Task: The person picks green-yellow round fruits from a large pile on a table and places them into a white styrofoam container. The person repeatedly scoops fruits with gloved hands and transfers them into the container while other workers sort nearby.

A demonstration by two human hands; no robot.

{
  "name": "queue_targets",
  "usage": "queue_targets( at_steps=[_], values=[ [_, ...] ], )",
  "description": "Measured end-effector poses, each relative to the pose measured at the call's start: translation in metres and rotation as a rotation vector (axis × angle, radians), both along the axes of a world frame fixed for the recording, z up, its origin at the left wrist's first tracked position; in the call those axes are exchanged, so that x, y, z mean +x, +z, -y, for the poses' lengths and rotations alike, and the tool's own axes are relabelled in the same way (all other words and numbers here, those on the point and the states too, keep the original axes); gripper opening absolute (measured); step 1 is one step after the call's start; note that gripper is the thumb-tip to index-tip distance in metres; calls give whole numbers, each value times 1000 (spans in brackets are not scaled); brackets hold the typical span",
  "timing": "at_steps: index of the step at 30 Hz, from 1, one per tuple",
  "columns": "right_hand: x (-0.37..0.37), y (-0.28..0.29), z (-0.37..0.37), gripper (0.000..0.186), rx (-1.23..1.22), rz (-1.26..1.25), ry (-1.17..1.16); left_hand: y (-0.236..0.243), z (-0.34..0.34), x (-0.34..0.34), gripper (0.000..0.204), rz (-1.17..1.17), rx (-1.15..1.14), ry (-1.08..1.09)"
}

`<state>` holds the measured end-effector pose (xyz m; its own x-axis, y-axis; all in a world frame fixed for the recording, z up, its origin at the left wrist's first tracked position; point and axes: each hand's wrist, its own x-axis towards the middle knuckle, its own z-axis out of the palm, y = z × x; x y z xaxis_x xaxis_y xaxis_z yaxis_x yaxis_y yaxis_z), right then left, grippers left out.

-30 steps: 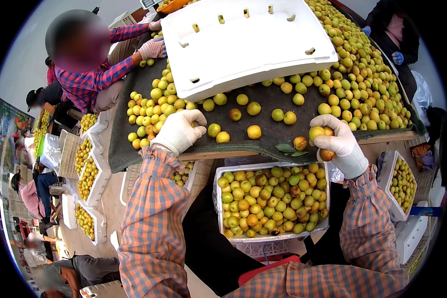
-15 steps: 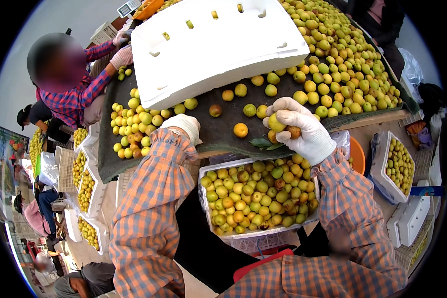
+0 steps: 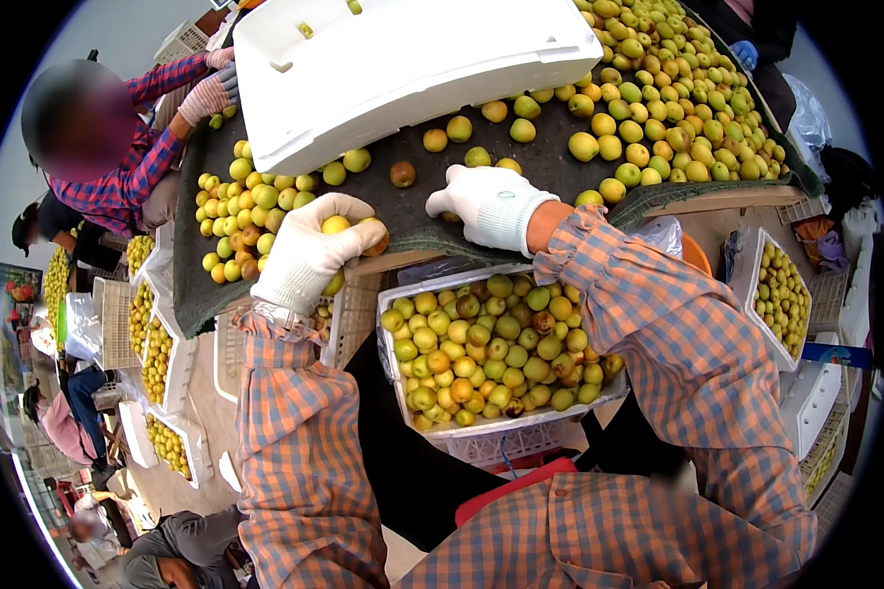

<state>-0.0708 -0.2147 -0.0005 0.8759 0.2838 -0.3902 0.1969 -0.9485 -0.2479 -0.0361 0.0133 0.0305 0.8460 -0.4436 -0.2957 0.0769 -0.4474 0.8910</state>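
Observation:
My left hand [image 3: 316, 253], in a white glove, is curled around several small round fruits; a yellow fruit [image 3: 335, 225] shows between thumb and fingers. It hangs at the table's front edge, beside a cluster of yellow-green fruits [image 3: 265, 201]. My right hand [image 3: 496, 204], also white-gloved, is back-up over the dark table cover [image 3: 417, 211], fingers bent downward. An orange-brown fruit [image 3: 449, 216] peeks out beneath those fingers, and whether they grip it is hidden. Below both hands stands a white foam box [image 3: 391, 378] filled with yellow-green fruits [image 3: 501, 353].
An upturned white foam box [image 3: 413, 69] lies on the table, with a large fruit heap [image 3: 678, 118] to its right. A co-worker in a checked shirt [image 3: 152, 182] sits at the left. More fruit-filled boxes [image 3: 172, 447] stand on the floor at both sides.
My right hand, which held fruit upright before, has moved left and turned down over the table. My left hand has drawn back and turned, showing fruits in its grasp. The view has shifted slightly.

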Motion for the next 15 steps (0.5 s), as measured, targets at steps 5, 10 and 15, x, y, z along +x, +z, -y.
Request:
queue_targets(
  at_steps=[5, 10, 15],
  values=[
    [-49, 8, 27, 40, 569, 280, -173, -24, -18, -75, 31, -305, -374, 121],
    [-147, 1, 35, 42, 924, 62, -375, -81, 6, -130, 34, -259, -106, 197],
    [-178, -88, 14, 41, 755, 175, -519, -144, 38, -158, 36, 128, 76, 231]
  ],
)
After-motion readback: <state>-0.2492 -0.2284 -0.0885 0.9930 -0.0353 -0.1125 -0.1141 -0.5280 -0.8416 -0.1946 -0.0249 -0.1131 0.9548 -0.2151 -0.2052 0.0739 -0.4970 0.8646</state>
